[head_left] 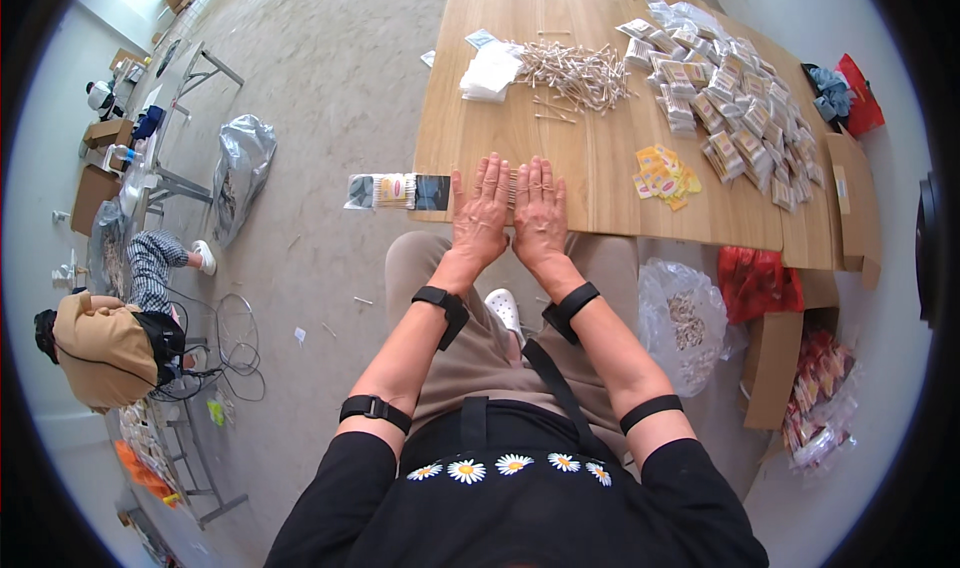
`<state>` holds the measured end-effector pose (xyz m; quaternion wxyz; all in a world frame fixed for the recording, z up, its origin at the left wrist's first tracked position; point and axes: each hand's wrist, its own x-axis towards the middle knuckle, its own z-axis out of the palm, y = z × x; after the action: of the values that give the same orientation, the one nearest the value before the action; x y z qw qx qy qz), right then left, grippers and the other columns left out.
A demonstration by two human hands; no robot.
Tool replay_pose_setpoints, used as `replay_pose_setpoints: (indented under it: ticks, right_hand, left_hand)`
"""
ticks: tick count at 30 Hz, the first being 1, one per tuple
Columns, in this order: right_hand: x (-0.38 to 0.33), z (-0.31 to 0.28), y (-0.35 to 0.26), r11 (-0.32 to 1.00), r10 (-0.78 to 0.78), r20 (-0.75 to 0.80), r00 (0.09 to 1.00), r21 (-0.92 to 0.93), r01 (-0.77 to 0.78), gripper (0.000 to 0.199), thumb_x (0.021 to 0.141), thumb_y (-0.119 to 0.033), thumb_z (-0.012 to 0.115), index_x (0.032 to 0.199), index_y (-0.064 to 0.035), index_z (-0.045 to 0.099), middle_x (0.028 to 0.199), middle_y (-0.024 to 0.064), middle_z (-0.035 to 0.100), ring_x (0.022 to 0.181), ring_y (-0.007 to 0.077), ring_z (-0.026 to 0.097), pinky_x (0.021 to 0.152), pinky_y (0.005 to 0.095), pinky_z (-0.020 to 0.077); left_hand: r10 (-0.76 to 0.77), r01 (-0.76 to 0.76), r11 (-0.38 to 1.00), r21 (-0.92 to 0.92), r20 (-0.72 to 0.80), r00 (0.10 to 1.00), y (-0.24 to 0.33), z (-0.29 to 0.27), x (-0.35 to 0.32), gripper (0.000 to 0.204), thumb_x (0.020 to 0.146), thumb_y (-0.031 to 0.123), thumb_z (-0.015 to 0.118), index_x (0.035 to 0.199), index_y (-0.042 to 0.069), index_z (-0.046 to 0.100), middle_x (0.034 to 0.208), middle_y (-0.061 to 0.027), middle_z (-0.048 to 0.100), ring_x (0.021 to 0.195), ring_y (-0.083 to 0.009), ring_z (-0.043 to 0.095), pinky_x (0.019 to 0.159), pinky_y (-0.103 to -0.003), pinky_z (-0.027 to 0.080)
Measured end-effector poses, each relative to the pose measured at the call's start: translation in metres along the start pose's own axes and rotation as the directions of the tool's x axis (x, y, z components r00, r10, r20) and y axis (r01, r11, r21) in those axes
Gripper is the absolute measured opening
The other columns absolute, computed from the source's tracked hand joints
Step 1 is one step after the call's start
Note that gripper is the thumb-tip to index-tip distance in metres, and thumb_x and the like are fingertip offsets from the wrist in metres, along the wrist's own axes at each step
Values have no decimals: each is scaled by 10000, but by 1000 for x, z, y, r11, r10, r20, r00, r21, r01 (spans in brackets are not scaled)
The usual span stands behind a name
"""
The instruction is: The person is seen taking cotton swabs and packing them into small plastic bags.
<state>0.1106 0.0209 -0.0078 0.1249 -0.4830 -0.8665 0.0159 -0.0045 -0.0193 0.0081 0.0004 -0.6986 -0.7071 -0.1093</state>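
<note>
My left hand point(480, 213) and my right hand point(540, 213) lie flat, side by side, near the front edge of the wooden table point(590, 148). Their fingers are stretched out and point away from me. A thin strip of cotton swabs point(512, 190) shows in the gap between them; how many lie under the palms is hidden. Left of my left hand, a clear pack of cotton swabs point(393, 191) with a printed label sticks out past the table's left edge. A dark panel point(432, 192) adjoins it. Farther back lies a loose heap of cotton swabs point(575, 73).
White sheets or bags point(490, 71) sit beside the heap. Yellow cards point(665, 176) lie to the right, before a large pile of packed swabs point(735, 103). Below the table are a clear bag of swabs point(685, 323) and a cardboard box point(775, 368). Another person point(110, 353) sits far left.
</note>
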Motion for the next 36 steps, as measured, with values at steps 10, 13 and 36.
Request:
replay_pose_setpoints:
  ticks: [10,13,36]
  right_hand:
    - [-12,-3,-11,993,116,24,993,-16,-116,795,811,-223,662,1482,11,305,1569,199,261,1489,333,180,1187,565,125]
    - [4,10,-1,980,128,-46,991,-149,-133,696,868,-203,575,1478,12,317,1569,202,264,1489,334,180,1184,569,124]
    - [5,2,-3,997,-81,41,996,16,81,800,790,-146,643,1488,15,287,1578,188,244,1487,334,186,1198,498,160]
  left_hand:
    - [-28,35,995,95,-74,997,1,16,-2,1132,597,240,845,1526,37,232,1595,-133,231,1500,-263,168,1184,-586,63]
    - [0,2,999,45,-56,998,3,16,-3,1098,607,194,821,1524,33,237,1593,-140,233,1500,-268,170,1185,-583,66]
    - [-43,40,999,37,69,997,-31,-6,-16,1031,650,254,787,1507,-3,274,1592,-163,234,1505,-280,149,1194,-567,2]
